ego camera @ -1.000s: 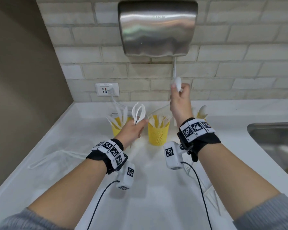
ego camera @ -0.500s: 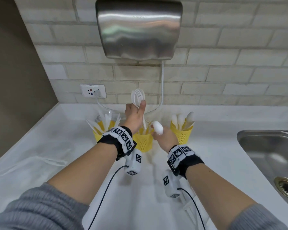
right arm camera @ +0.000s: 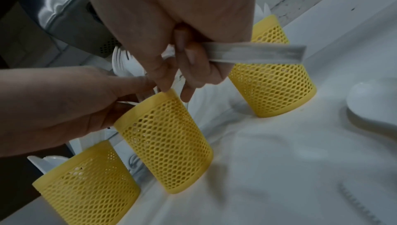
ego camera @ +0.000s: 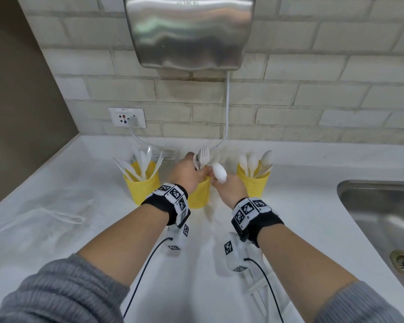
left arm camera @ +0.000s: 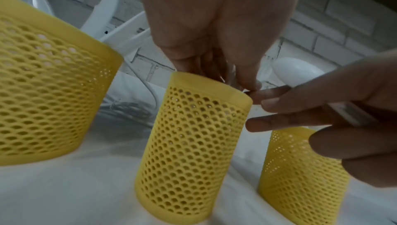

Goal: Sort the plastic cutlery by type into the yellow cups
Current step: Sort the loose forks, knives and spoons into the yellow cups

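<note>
Hands point(ego camera: 189, 173) crowd middle cup point(ego camera: 200, 194), hiding it between flanking cups point(ego camera: 141, 185)

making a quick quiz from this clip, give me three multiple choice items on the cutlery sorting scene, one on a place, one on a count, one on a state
1. Where do the spoons stand?
A. right cup
B. left cup
C. the sink

2. How many yellow cups are on the counter?
A. two
B. three
C. five

3. What is the right hand doing?
A. resting flat on the counter
B. gripping a spoon
C. hanging empty

Key: 1 A, their bowls stick up from the right cup. 2 B, the left cup, middle cup and right cup. 3 B, the held spoon shows above its fingers.
</note>
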{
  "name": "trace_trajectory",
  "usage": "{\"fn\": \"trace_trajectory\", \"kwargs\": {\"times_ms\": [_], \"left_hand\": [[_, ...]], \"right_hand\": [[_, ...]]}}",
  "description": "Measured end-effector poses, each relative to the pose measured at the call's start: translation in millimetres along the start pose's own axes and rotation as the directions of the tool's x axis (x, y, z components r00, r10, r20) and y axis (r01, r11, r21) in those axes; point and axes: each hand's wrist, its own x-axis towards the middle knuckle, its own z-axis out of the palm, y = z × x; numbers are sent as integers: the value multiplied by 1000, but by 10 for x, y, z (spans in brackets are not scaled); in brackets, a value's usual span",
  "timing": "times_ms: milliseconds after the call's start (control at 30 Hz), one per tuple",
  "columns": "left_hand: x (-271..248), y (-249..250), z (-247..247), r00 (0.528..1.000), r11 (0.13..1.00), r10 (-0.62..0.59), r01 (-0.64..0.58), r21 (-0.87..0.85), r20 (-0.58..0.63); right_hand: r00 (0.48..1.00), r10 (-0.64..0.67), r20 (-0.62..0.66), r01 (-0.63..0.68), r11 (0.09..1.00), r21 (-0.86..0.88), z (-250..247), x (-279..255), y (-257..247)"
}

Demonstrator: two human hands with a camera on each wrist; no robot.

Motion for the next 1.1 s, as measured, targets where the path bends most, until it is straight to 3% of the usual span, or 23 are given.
{"fn": "trace_trajectory", "kwargs": {"times_ms": [133,200,300,400,467,567,667,833,1000,1100], "left_hand": [[-15,14,16,1000,998,-9,8,-55,-20],[-11,32,35,999,997,27,-25,72,-25],[-15,105,84,978,945,182,-144,293,-106],[-26,303,182,897,849,409,-307,429,-167],[-11,420,302,883,796,468,-407,447,-29],[11,494,501,897,803,397,-442,400,195],[16,503,635,911,813,334,-408,416,241],[11,520,721,927,835,308,-371,406,213],[-106,524,680,933,871,269,-341,353,238],[-291,466,661,927,871,305,-364,330,219]], "right_hand": [[995,-4,-98,26,974,226,-116,-38,-46],[987,36,-154,18,944,331,-253,-17,-90],[967,2,-255,89,935,343,-524,71,-111],[914,-56,-402,168,953,251,-795,107,-146],[875,-92,-475,255,922,291,-929,139,-159],[825,-92,-557,294,913,284,-995,209,-120],[850,-39,-525,195,949,246,-962,246,48],[930,84,-358,-33,989,145,-914,158,326],[910,95,-403,-24,984,178,-1013,-145,399],[922,126,-365,-79,987,142,-1091,-393,479]]}}
